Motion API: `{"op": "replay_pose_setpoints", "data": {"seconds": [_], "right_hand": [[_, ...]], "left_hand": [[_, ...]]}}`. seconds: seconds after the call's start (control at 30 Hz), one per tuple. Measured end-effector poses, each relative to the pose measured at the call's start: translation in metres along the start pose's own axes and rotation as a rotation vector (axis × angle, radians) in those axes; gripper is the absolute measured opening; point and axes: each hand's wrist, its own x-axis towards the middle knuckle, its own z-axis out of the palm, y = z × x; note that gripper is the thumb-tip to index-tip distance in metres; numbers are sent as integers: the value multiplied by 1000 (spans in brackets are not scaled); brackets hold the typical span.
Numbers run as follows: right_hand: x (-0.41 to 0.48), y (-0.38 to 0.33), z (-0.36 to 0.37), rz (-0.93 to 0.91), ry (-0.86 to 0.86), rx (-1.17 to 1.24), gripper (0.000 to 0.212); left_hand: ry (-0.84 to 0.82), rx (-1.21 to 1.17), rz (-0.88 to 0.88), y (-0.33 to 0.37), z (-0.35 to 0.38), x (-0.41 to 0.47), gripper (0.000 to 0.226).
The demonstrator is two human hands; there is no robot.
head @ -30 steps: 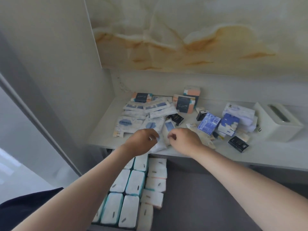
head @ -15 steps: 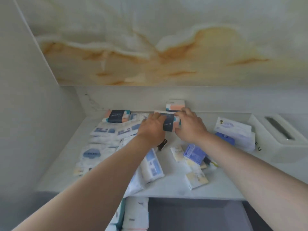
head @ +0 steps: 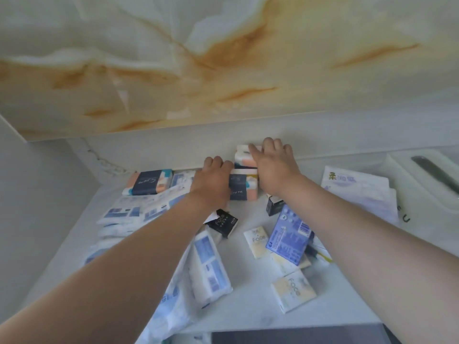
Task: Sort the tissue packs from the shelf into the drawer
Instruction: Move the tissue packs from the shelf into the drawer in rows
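Note:
Many tissue packs lie on the white shelf (head: 248, 309). My left hand (head: 213, 180) grips the left end of a peach, white and teal pack with a dark band (head: 242, 187) near the back. Behind it, against the wall, stands a similar pack (head: 243, 157). My right hand (head: 273, 167) lies over that rear pack, fingers curled over its top and right side. A third banded pack (head: 149, 182) sits to the left. Only a dark strip of the drawer (head: 298, 337) shows at the bottom edge.
Flat white-and-blue packs (head: 134, 209) cover the shelf's left side, and one (head: 211, 264) lies between my arms. A black pack (head: 223, 223), a blue pack (head: 289, 234) and cream packs (head: 294, 291) lie in the middle. A large white pack (head: 357, 192) and a white tissue box (head: 427, 180) stand at the right.
Both hands went from the shelf's front edge to the back. My right hand has left the front banded pack and now covers the pack behind it. The view tilted up off the drawer.

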Motion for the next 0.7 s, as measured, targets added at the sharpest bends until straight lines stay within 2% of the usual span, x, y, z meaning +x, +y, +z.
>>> {"op": "replay_pose_setpoints", "data": {"seconds": [0.1,0.17,0.23,0.43,0.7], "right_hand": [[-5,1,0,59,20,120,68],[-8,0,1,49,18,269,54],[-10,0,-1,25,56,312,44],[-20,4,-24,79,168,534,68],[-75,-14,-87,191,108,865,51]], "left_hand": [[22,53,40,1,-3,-2,57],[56,94,84,2,-6,-5,55],[99,121,133,2,-9,-10,57],[326,-18,208,-3,-35,-30,40],[497,-116,262,-24,-80,-122,51]]}}
